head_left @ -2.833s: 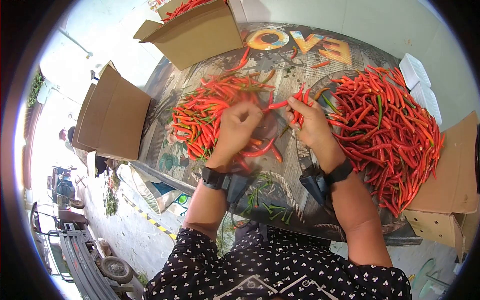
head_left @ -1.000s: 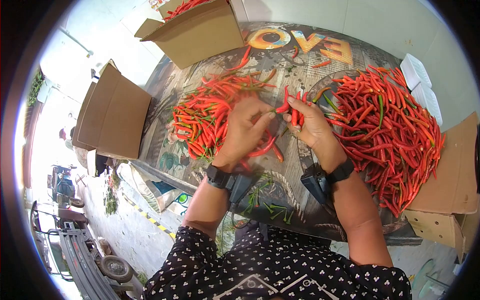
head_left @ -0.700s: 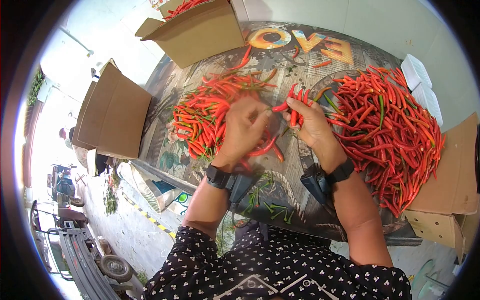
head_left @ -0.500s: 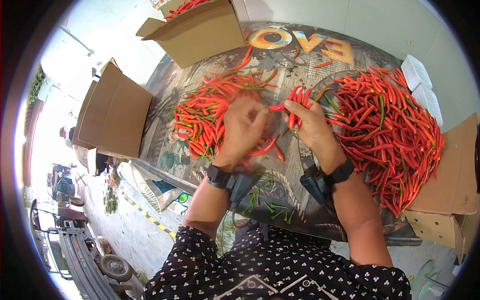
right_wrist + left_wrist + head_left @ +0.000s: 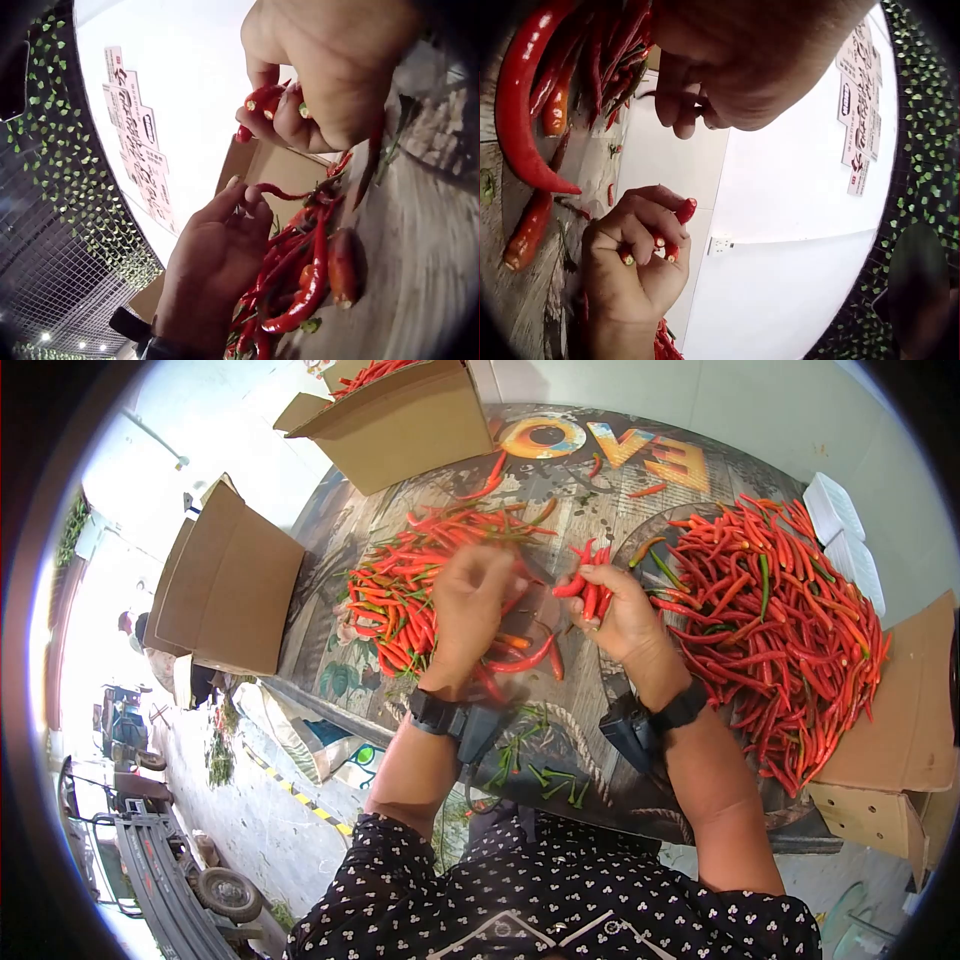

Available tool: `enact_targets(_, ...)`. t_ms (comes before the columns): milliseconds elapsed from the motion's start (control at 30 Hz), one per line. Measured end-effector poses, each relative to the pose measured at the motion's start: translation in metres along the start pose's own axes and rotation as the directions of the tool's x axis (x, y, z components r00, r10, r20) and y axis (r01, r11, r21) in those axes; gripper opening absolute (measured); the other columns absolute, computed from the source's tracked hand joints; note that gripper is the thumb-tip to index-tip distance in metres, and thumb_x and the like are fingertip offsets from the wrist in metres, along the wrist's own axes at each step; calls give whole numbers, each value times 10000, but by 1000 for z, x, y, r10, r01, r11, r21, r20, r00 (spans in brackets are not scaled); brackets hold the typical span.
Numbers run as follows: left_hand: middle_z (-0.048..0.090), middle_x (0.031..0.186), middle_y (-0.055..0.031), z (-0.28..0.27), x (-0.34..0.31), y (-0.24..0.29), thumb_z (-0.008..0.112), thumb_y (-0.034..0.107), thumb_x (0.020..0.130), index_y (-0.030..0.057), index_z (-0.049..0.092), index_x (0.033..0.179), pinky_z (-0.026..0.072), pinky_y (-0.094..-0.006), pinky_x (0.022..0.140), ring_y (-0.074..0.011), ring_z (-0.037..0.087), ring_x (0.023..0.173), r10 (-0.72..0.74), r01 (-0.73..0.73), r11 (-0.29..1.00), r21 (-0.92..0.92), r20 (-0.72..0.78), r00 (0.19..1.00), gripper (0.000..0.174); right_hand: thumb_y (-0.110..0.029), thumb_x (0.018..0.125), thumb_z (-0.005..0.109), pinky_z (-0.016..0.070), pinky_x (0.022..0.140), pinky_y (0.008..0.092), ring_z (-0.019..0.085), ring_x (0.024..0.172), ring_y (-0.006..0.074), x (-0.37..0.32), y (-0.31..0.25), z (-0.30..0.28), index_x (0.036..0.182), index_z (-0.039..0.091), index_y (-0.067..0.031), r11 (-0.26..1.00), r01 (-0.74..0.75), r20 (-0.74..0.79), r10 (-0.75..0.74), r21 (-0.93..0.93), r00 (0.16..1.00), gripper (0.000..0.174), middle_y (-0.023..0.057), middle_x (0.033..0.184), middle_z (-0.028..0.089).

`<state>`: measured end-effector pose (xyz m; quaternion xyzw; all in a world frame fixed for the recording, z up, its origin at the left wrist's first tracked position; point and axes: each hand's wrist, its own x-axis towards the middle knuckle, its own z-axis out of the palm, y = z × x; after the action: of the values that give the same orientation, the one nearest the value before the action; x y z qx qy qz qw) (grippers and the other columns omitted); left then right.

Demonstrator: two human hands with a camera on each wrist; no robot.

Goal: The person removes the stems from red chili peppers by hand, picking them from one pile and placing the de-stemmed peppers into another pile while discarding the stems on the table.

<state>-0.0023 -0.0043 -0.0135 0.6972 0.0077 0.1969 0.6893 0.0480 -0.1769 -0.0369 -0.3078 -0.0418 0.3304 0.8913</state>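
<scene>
My right hand (image 5: 628, 615) grips a small bunch of red chilies (image 5: 590, 598) upright between thumb and curled fingers. In the right wrist view the bunch shows pale, stemless ends (image 5: 251, 106). My left hand (image 5: 466, 605) is apart from it, over the right side of a loose chili pile (image 5: 395, 600) with green stems. Its thumb and fingertips are pinched together, and a thin, dark, curved chili stem (image 5: 646, 94) pokes out beyond the fingers in the left wrist view. Behind its fingertips a curved chili (image 5: 281, 192) overlaps in the right wrist view.
A larger heap of red chilies (image 5: 790, 630) covers the table's right side, with white plastic trays (image 5: 832, 505) behind it. Cardboard boxes stand at the back (image 5: 400, 430), left (image 5: 235, 585) and right (image 5: 900, 700). Loose green stems (image 5: 550, 780) lie near the front edge.
My left hand has drawn left, away from the right hand, and no longer meets the chili it was pinching by the end. The right hand keeps its bunch nearly in place.
</scene>
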Motion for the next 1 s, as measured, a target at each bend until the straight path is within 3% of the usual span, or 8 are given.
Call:
enact_targets(200, 592, 758, -23, 5, -4, 4, 559, 55, 856, 2, 555, 847, 478, -231, 629, -87, 578, 674, 23, -26, 999, 37, 66, 998, 54, -180, 832, 582, 358, 376, 192, 544, 581, 135, -2, 3, 9, 977, 579, -15, 989, -61, -34, 57, -134, 998, 220, 92, 815, 606)
enact_targets(333, 593, 764, -25, 4, -5, 3, 544, 30, 852, 1, 553, 869, 478, -235, 630, -91, 576, 690, 4, -10, 999, 36, 160, 987, 35, -221, 836, 605, 347, 369, 192, 537, 576, 126, -4, 1, 11, 1003, 581, -22, 990, -74, -43, 69, -117, 997, 260, 73, 801, 601)
enact_targets(400, 594, 770, -23, 5, -6, 5, 528, 24, 856, 3, 553, 889, 478, -233, 632, -88, 575, 700, 37, -40, 999, 12, 186, 982, 46, -217, 824, 627, 448, 505, 217, 613, 685, 138, -2, 0, 7, 985, 595, -66, 992, -104, 45, 107, -67, 993, 224, 47, 790, 620)
enact_targets(433, 594, 770, -23, 5, -6, 5, 528, 24, 856, 3, 553, 889, 478, -233, 632, -88, 575, 700, 37, -40, 999, 12, 189, 981, 46, -217, 824, 627, 448, 505, 217, 613, 685, 138, -4, 0, 10, 985, 595, -66, 993, -103, 44, 106, -66, 993, 224, 47, 790, 620)
enact_targets(500, 597, 779, -20, 4, -6, 5, 527, 31, 862, 7, 554, 904, 474, -225, 632, -81, 574, 712, 17, -17, 1000, -2, 265, 964, 55, -247, 846, 600, 341, 373, 201, 507, 525, 117, -7, 0, 19, 942, 584, -37, 998, -59, -60, 61, 21, 996, 231, 52, 752, 580)
enact_targets(700, 599, 791, -18, 7, -13, 14, 535, 45, 872, 9, 551, 926, 454, -214, 658, -75, 559, 715, -91, 88, 996, 24, 364, 927, 66, -223, 838, 614, 352, 404, 216, 493, 496, 115, -2, 1, 8, 870, 583, -51, 993, -89, -108, 97, 76, 989, 177, 32, 691, 568)
enact_targets(933, 579, 766, 9, 8, -11, 9, 542, 53, 866, 12, 552, 914, 444, -200, 638, -44, 530, 707, -60, 1, 984, 179, 324, 944, 64, -191, 841, 608, 384, 447, 230, 510, 521, 122, 5, 5, -4, 850, 586, -54, 997, -18, -71, 23, 76, 997, 139, 30, 673, 564)
enact_targets(1000, 566, 748, 23, 9, -12, 11, 546, 61, 865, 14, 552, 899, 438, -197, 608, -35, 515, 670, -82, 15, 976, 218, 300, 950, 58, -138, 805, 642, 441, 542, 218, 579, 631, 125, 7, 3, -12, 910, 570, -97, 993, -73, 24, 71, 90, 997, 134, 59, 786, 628)
